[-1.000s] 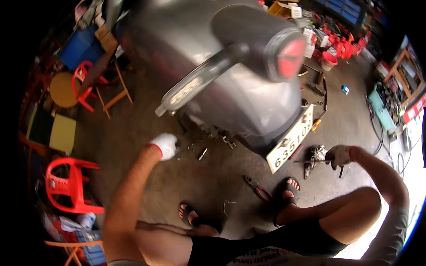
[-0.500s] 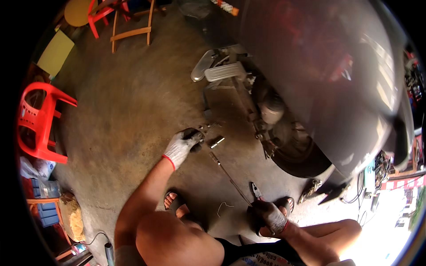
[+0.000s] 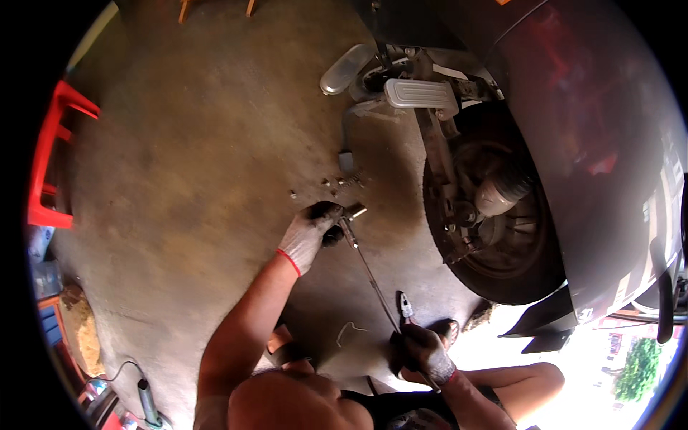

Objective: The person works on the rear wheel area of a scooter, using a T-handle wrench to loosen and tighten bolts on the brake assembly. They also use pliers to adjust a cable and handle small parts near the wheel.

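My right hand (image 3: pixel 426 351), in a dirty white knit glove, grips a long thin metal bar (image 3: pixel 374 282) with a thicker far end; its near tip pokes out below the fist. My left hand (image 3: pixel 315 231), gloved in white with dark, soiled fingers, is closed at the bar's far end. A short silver socket (image 3: pixel 357 211) shows just beyond those fingertips. Whether the socket touches the bar or the floor, I cannot tell, and the fingers hide what they pinch. Pliers (image 3: pixel 406 307) lie beside my right hand, and a bent wire (image 3: pixel 348 331) lies between my feet.
A grey-bodied vehicle with an exposed wheel (image 3: pixel 494 236) and a ribbed metal footrest (image 3: pixel 421 94) stands on the right. Small metal parts and a spring (image 3: pixel 351 181) lie on the floor (image 3: pixel 179 179) beyond my left hand. A red plastic chair (image 3: pixel 51 161) stands far left.
The view has shifted, bringing the wheel more into sight. My left hand has moved right to the bar's far end beside the socket. My right hand still grips the bar.
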A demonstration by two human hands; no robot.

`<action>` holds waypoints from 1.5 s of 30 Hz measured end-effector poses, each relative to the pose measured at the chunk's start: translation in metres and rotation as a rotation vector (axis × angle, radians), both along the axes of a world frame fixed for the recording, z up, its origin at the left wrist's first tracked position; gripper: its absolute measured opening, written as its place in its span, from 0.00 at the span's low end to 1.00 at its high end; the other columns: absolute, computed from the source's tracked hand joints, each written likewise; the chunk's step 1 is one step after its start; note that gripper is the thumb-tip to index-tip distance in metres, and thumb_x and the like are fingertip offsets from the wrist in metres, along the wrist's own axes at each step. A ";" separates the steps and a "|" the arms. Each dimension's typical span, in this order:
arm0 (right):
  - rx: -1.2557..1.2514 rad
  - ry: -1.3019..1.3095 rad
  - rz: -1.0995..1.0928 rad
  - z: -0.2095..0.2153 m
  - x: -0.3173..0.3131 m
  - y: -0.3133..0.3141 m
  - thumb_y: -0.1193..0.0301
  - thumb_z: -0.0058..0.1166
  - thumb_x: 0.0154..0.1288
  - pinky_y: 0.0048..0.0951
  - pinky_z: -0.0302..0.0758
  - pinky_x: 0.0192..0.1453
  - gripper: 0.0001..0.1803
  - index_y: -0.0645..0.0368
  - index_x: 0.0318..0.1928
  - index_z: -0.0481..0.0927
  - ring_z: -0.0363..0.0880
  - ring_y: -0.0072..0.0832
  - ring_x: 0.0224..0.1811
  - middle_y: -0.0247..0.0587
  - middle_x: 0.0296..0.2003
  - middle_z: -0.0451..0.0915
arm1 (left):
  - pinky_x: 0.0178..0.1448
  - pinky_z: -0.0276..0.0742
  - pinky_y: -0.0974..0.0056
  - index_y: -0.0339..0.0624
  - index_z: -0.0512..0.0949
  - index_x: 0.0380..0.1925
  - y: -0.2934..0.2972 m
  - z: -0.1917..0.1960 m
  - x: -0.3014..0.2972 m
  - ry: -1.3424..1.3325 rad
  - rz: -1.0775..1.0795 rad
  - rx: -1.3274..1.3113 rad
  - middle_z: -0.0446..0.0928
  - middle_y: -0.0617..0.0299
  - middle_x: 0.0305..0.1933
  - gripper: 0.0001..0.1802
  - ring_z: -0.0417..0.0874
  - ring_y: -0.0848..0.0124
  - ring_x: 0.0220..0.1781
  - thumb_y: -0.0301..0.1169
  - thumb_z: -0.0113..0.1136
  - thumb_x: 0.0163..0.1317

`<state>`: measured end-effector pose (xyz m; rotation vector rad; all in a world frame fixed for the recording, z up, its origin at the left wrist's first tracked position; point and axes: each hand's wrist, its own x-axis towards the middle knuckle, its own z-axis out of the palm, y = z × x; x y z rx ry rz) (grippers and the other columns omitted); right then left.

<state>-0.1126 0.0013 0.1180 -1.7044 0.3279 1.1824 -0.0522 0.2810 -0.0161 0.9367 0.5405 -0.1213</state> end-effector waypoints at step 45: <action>-0.038 -0.687 0.573 -0.102 0.004 0.073 0.72 0.54 0.67 0.32 0.74 0.52 0.15 0.62 0.52 0.75 0.78 0.33 0.48 0.44 0.41 0.80 | 0.41 0.80 0.55 0.46 0.79 0.42 -0.087 0.051 0.056 -0.617 -0.082 0.981 0.80 0.53 0.37 0.13 0.84 0.55 0.39 0.26 0.55 0.56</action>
